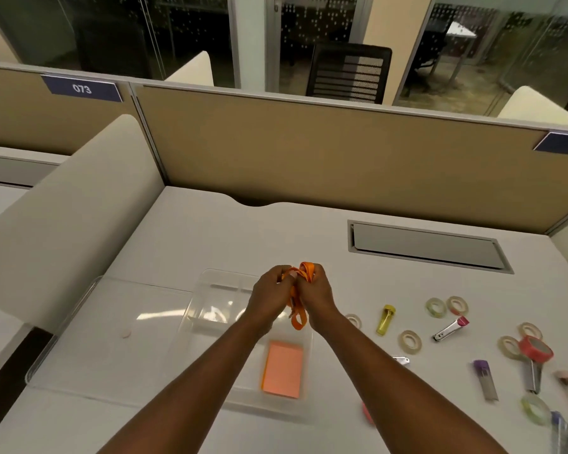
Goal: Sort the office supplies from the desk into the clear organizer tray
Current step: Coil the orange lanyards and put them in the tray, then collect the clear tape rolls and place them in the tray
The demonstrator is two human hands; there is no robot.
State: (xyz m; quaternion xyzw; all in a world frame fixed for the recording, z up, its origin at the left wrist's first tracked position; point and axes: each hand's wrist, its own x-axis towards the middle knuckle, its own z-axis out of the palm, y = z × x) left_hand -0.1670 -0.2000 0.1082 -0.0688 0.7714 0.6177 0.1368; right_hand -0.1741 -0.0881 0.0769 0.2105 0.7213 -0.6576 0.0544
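Note:
Both my hands hold a bunched orange lanyard (298, 317) above the clear organizer tray (210, 283). My left hand (271, 296) pinches the strap on its left side, and my right hand (315, 294) grips it on the right. A loop sticks up above my fingers and a tail hangs down between my wrists. An orange sticky-note pad (283, 368) lies in the tray's near compartment. On the desk to the right lie several small tape rolls (435, 307), a yellow tube (386, 319), a nail clipper (450, 329), a purple-capped lead case (485, 380) and a red tape roll (535, 348).
A clear flat lid or second tray (112, 335) lies left of the organizer. A grey cable flap (427, 245) is set into the white desk at the back right. Tan partition panels (309, 152) close the back, and a rounded white divider (73, 217) stands on the left.

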